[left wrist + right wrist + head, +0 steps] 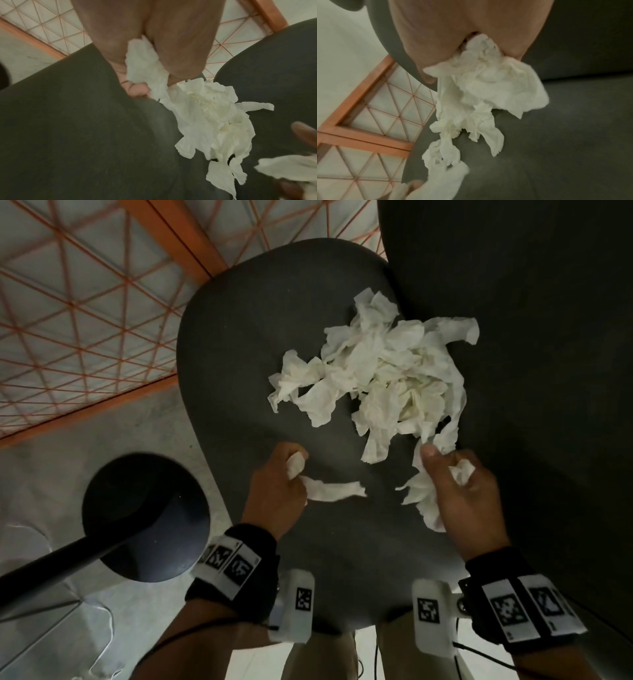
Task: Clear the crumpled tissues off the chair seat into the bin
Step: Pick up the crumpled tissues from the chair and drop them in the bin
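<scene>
White crumpled tissues (380, 371) lie piled on the dark chair seat (239, 337), toward its back. My left hand (294, 463) grips one tissue (144, 65) over the seat's front left, and a strip of it trails to the right. At the pile's near edge, my right hand (445, 460) grips another bunch of tissue (488, 75) that hangs down from the fist. The pile (214, 121) lies just beyond both hands. A round black bin (147, 518) stands on the floor left of the chair.
The dark chair back (513, 320) rises at the right, close behind the pile. An orange wire-grid frame (85, 302) lies on the pale floor at the far left. A dark bar (51, 570) crosses the bin's near side. Cables trail on the floor at lower left.
</scene>
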The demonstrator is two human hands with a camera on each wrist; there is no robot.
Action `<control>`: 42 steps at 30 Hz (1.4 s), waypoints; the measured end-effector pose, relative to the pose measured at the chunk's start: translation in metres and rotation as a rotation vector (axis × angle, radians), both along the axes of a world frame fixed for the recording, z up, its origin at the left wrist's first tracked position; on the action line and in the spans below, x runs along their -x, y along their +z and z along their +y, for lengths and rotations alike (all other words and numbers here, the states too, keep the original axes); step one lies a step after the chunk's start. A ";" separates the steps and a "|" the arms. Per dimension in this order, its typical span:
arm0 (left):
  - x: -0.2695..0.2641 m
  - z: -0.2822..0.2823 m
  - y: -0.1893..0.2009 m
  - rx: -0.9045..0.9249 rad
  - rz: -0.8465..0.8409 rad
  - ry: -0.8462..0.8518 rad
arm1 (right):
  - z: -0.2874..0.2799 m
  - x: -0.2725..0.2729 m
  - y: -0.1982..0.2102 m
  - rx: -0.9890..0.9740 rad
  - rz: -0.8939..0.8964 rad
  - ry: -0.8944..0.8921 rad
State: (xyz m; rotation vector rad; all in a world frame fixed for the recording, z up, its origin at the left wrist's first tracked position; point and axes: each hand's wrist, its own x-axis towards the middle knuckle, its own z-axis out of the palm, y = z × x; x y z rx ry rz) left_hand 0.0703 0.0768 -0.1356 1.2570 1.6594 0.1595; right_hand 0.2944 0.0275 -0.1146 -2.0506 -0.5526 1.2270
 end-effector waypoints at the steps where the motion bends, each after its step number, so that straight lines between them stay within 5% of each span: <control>1: -0.003 0.009 -0.001 0.014 0.011 -0.006 | 0.003 -0.003 0.000 -0.037 -0.041 -0.011; 8: -0.016 0.080 -0.014 -0.165 0.173 0.178 | 0.024 -0.009 0.009 -0.096 0.087 0.065; 14: -0.012 0.106 -0.033 -0.086 0.366 0.042 | 0.052 0.033 -0.008 -0.073 0.166 0.277; 21: 0.004 0.073 -0.013 -0.162 0.208 0.231 | 0.096 0.083 -0.066 0.183 0.310 0.166; 28: 0.026 0.022 -0.004 -0.039 0.143 0.238 | 0.116 0.089 -0.087 0.321 0.213 0.250; 38: -0.003 0.088 -0.024 -0.061 0.010 0.236 | 0.036 0.053 -0.020 0.296 0.224 0.192; 42: -0.017 0.108 -0.051 0.005 0.112 0.028 | -0.001 0.042 -0.012 0.483 0.114 0.293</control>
